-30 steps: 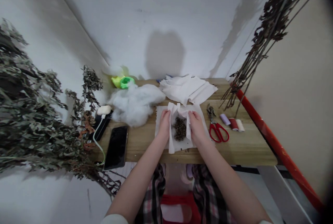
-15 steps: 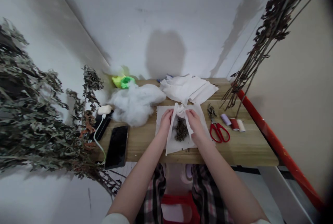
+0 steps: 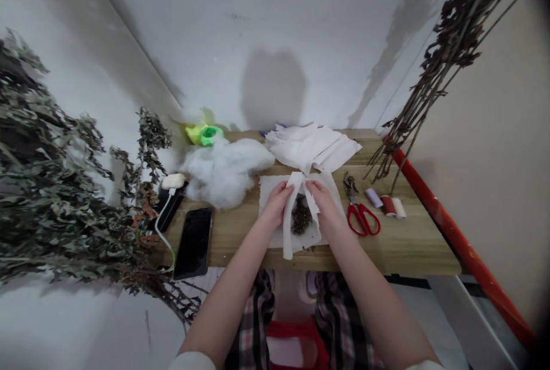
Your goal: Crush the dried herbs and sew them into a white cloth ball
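Pinching the raised flaps of a white fabric sheet (image 3: 270, 201) with the left hand (image 3: 277, 205) and the right hand (image 3: 323, 204), both firmly grasping and nearly meeting above a heap of dried crushed leaves (image 3: 301, 215) lying at the centre of the sheet on the wooden table (image 3: 408, 247). Locating, left of the sheet, a loose mound of cotton wadding (image 3: 226, 172) and a black smartphone (image 3: 192, 244), and, right of the sheet, red-handled scissors (image 3: 363, 219) beside three thread spools (image 3: 385, 204). Locating, directly beyond the sheet, a pile of folded white cloth (image 3: 313, 148).
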The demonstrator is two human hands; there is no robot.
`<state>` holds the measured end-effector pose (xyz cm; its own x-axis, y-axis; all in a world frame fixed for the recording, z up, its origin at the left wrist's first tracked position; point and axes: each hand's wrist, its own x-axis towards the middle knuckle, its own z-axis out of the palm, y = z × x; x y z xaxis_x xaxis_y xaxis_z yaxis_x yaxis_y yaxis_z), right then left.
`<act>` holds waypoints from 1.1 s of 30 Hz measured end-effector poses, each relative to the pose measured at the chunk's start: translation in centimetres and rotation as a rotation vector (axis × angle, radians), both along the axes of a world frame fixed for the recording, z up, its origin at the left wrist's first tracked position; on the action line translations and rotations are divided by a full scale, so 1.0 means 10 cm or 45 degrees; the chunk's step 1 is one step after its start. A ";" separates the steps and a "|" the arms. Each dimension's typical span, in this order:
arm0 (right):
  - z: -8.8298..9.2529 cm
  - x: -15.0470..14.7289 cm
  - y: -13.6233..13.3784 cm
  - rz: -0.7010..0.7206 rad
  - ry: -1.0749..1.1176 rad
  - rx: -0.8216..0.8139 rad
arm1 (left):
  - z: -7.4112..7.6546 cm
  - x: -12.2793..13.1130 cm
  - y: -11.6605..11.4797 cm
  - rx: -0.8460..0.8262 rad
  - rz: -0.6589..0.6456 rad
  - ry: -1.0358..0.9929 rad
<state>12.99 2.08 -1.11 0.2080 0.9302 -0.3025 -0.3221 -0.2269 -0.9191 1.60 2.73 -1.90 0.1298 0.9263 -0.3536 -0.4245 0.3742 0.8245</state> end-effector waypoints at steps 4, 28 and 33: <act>-0.01 0.00 0.02 -0.018 0.107 -0.014 | -0.02 0.00 0.01 -0.007 0.033 0.048; -0.08 -0.15 -0.55 -0.489 0.249 0.239 | 0.27 -0.16 0.09 -0.443 0.589 -0.363; -0.17 -0.34 -0.79 -0.300 0.275 0.471 | 0.30 -0.14 0.11 -0.479 0.679 -0.440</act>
